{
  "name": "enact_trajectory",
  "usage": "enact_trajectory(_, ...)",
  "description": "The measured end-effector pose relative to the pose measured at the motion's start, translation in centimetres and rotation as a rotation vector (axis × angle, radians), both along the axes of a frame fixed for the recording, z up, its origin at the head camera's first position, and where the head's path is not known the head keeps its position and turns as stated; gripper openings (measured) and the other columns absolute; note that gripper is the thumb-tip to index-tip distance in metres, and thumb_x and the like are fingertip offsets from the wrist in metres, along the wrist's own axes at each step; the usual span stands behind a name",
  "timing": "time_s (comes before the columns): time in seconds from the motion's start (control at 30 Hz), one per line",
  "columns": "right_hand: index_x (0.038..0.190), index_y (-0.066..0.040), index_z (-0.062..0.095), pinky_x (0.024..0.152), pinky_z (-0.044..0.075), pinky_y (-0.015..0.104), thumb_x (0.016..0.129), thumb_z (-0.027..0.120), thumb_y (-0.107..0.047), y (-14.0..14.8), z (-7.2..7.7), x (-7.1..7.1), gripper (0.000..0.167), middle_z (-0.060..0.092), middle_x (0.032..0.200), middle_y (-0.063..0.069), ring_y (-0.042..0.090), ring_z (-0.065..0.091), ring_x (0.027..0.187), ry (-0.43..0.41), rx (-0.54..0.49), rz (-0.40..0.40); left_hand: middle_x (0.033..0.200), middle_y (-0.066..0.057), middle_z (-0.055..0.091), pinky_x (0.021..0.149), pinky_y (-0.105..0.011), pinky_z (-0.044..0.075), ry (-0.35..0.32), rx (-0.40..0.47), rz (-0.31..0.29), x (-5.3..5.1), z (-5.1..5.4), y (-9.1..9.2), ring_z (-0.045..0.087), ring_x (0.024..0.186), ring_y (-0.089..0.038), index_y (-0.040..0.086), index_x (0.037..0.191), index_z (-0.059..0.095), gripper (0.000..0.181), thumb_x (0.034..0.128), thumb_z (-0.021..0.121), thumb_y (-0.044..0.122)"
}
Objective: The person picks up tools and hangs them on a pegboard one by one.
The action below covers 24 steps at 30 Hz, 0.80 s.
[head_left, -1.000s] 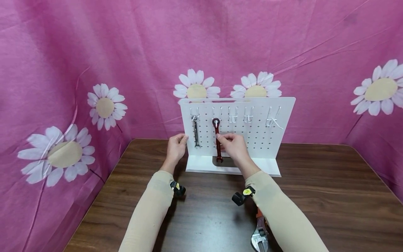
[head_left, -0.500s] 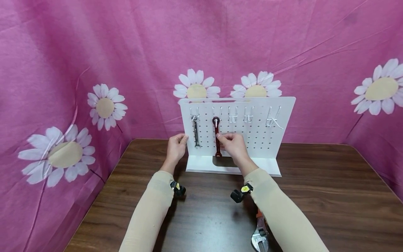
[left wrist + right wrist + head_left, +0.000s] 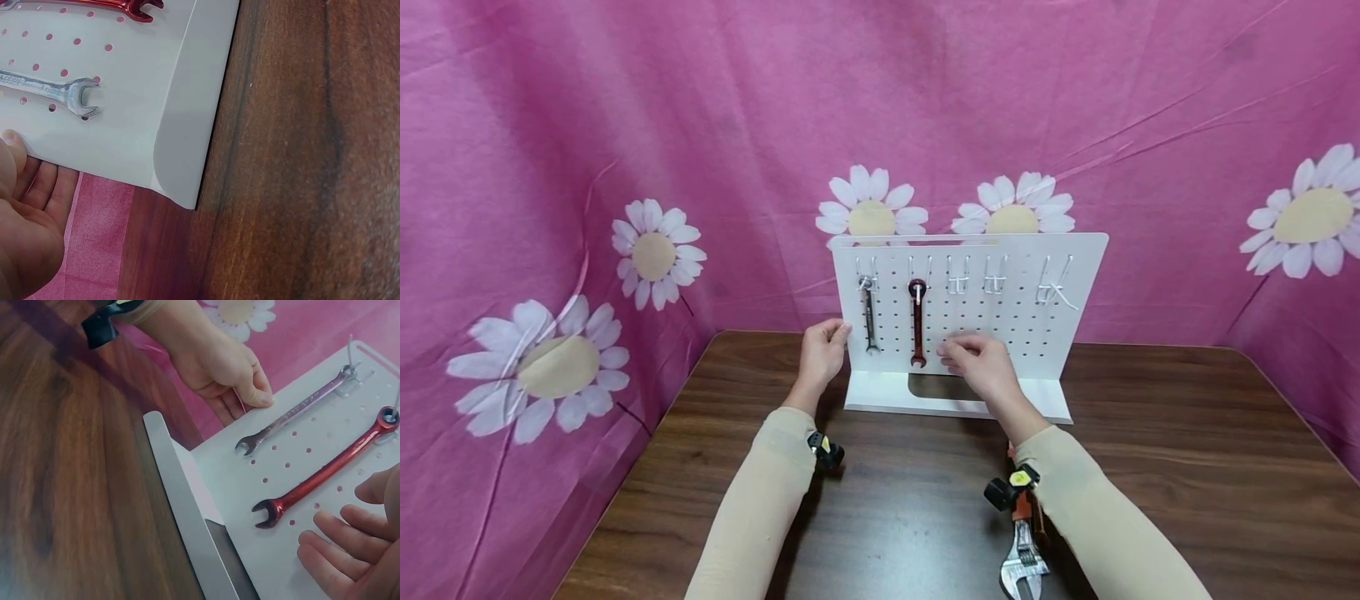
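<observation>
A white pegboard [image 3: 1086, 260] stands upright on the table. My left hand [image 3: 820, 360] grips its left edge, thumb in front and fingers behind, as the left wrist view shows. A silver combination wrench [image 3: 869, 318] hangs by its ring end from the leftmost hook. Beside it a red combination wrench [image 3: 917, 325] hangs from another hook, its open jaw down. My right hand [image 3: 983, 367] is just right of the red wrench, apart from it. In the right wrist view its fingers [image 3: 350, 540] are spread loosely and hold nothing.
An adjustable wrench [image 3: 1022, 557] with an orange handle lies on the brown table [image 3: 895, 517], partly under my right forearm. More white hooks [image 3: 994, 279] line the board's upper part; the rightmost pair [image 3: 1057, 283] splays apart. A pink flowered cloth [image 3: 760, 125] hangs behind.
The red wrench has risen slightly and now hangs free on its hook. My right hand has let go of it and moved right and down. My left hand stays on the board's edge.
</observation>
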State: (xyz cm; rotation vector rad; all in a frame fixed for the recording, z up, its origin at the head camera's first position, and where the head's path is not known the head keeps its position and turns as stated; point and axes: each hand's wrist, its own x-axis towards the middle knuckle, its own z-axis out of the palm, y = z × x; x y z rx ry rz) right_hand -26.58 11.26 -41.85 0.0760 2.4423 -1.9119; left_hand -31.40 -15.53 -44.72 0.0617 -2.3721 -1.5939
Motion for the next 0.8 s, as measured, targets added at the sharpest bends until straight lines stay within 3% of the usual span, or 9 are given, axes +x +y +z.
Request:
enact_trajectory(0.13,0.130,0.007,0.071,0.101,0.062,0.047,0.110,0.062,-0.020,1.4,0.1,0.9,0.034,0.077,0.125,0.025,0.036,0.077,0.113,0.014,0.043,0.014,0.087,-0.019,0.070,0.065,-0.022,0.044,0.000,0.003,-0.001,0.0,0.1,0.1,0.052,0.072,-0.009,-0.002,0.114,0.080,0.025,0.1095,0.066,0.018)
enact_trajectory(0.27,0.129,0.009,0.070,0.098,0.063,0.045,0.110,0.062,-0.017,2.7,0.1,1.8,0.033,0.077,0.123,0.026,0.037,0.078,0.110,0.046,0.092,0.032,0.081,-0.011,0.068,0.064,-0.022,0.044,0.000,0.004,0.007,0.1,0.1,0.1,0.052,0.072,-0.009,-0.001,0.113,0.080,0.024,0.1092,0.066,0.017)
enact_trajectory(0.6,0.132,0.011,0.067,0.086,0.066,0.033,0.111,0.062,-0.022,5.1,0.1,3.8,0.039,0.079,0.119,0.024,0.001,0.075,0.084,0.080,0.131,0.067,0.083,-0.011,0.070,0.065,-0.021,0.045,0.019,-0.007,0.001,0.0,0.0,0.1,0.053,0.072,-0.008,-0.003,0.112,0.080,0.023,0.1087,0.066,0.015)
enact_trajectory(0.8,0.131,0.016,0.064,0.085,0.066,0.031,0.111,0.062,-0.016,5.7,0.2,4.6,0.038,0.078,0.115,0.027,0.003,0.076,0.084,0.099,0.059,0.093,0.082,-0.013,0.070,0.065,-0.021,0.045,0.036,-0.001,-0.005,-0.2,-0.2,0.0,0.053,0.071,-0.008,-0.006,0.109,0.079,0.022,0.1080,0.066,0.012)
